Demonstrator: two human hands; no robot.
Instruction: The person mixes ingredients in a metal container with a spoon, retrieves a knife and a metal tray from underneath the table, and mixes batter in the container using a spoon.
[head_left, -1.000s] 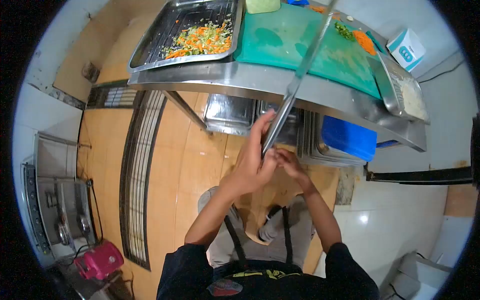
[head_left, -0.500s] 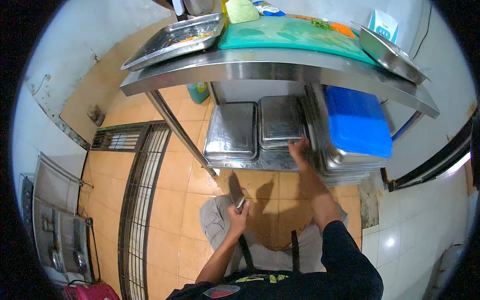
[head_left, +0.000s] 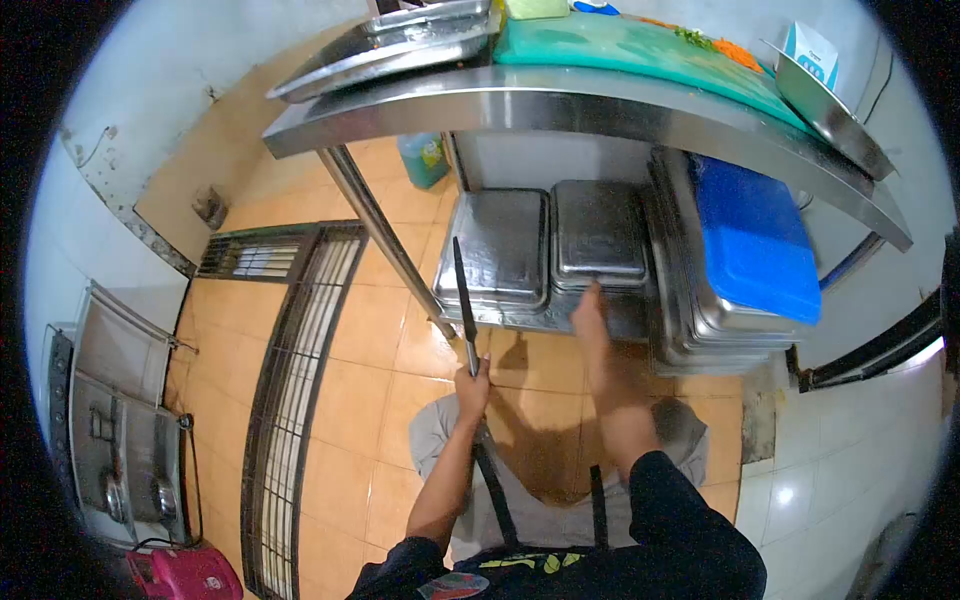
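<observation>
My left hand (head_left: pixel 473 388) is closed around the handle of a knife (head_left: pixel 464 290), whose dark blade points up and away from me. My right hand (head_left: pixel 592 315) reaches out near the front edge of the lower shelf, just before a metal pan (head_left: pixel 600 235) that lies bottom up. Motion smears its fingers, and I cannot make out whether they touch anything. Beside that pan, to the left, lies another upturned metal pan (head_left: pixel 497 245). A blue lid (head_left: pixel 757 240) covers the stack of metal pans (head_left: pixel 735 335) to the right.
Above the shelf runs a steel table (head_left: pixel 560 108) holding a green cutting board (head_left: pixel 640 60), a metal tray (head_left: pixel 400 62) and a tilted metal pan (head_left: pixel 835 105). Chopped orange pieces (head_left: pixel 738 54) lie on the board. A floor drain grate (head_left: pixel 300 400) is at left, and a green bottle (head_left: pixel 423 160) stands behind the table leg.
The knife has turned so its blade points upright, edge-on to me. My right hand has drawn back slightly from the pan's right corner. The whole view has shifted with my head.
</observation>
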